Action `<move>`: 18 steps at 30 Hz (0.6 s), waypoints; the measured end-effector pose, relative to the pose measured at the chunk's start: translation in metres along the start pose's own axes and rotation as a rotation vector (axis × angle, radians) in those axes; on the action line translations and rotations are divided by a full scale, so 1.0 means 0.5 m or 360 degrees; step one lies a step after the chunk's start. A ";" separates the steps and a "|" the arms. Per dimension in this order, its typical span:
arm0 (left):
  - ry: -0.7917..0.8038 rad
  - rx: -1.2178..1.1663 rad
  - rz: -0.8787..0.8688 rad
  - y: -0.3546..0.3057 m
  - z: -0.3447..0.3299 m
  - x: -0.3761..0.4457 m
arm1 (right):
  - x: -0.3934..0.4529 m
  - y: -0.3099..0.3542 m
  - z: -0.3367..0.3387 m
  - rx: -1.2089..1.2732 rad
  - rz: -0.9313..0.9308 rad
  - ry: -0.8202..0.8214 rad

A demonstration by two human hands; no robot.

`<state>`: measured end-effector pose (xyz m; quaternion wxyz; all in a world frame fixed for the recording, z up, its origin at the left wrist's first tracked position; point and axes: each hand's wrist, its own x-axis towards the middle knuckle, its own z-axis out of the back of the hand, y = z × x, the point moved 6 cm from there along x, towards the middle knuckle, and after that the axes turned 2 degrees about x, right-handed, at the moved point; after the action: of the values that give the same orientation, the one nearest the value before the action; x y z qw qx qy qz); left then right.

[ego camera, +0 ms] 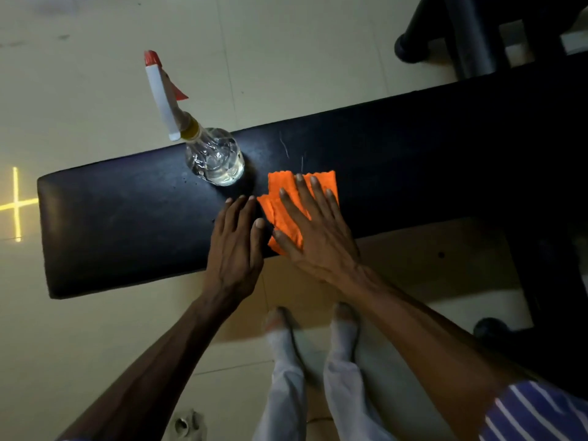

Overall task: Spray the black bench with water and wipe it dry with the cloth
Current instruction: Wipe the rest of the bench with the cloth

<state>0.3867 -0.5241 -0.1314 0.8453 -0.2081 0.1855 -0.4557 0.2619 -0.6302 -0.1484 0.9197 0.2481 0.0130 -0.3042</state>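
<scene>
A clear spray bottle [214,157] stands on the far edge of the black surface [127,224], holding clear liquid. Its white trigger head with a red nozzle [152,57] leans up and away from me, out over the floor [79,90]. The bottle is upright on its base, just beyond my left hand and to the left of the cloth.

My right hand [313,233] lies flat and open, fingers spread, pressing on the orange cloth [286,198]. The cloth is folded and sits on the near half of the surface, one corner hanging just over the near edge. My palm covers its right part; its far edge shows past my fingertips.

My left hand [237,246] is also open, palm down on the bare surface just left of the cloth, holding nothing. Its fingertips point toward the bottle but stop short of it; the thumb is close to the cloth's left edge.

A few thin pale scratches [284,147] mark the surface beyond the cloth. I cannot tell whether the surface is wet.

Below the near edge I see my feet [313,316] and pale trousers on the tiled floor. Dark frame parts [471,36] stand at the far right. A yellow cross of light [16,203] lies on the floor at the left, beside the end of the surface.
</scene>
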 end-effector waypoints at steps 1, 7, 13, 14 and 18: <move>-0.0029 -0.0017 -0.0007 -0.014 -0.002 0.002 | -0.004 -0.007 0.013 0.0112 0.0012 0.0033; 0.0008 0.0053 0.0332 -0.083 -0.034 0.039 | -0.038 -0.075 0.122 0.0613 -0.0333 -0.0109; 0.0105 -0.0143 0.0522 -0.118 -0.056 0.065 | -0.055 -0.103 0.167 0.0754 -0.0526 -0.0142; 0.0099 -0.0252 0.0572 -0.117 -0.054 0.065 | -0.054 -0.104 0.169 0.0786 -0.0547 -0.0147; 0.0033 -0.0668 0.0797 -0.085 -0.019 0.047 | -0.038 -0.091 0.179 0.0961 -0.0677 -0.0188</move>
<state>0.3644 -0.5672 -0.1201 0.8679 -0.3210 0.3294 -0.1876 0.2092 -0.6928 -0.0872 0.7205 0.4819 -0.0790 -0.4923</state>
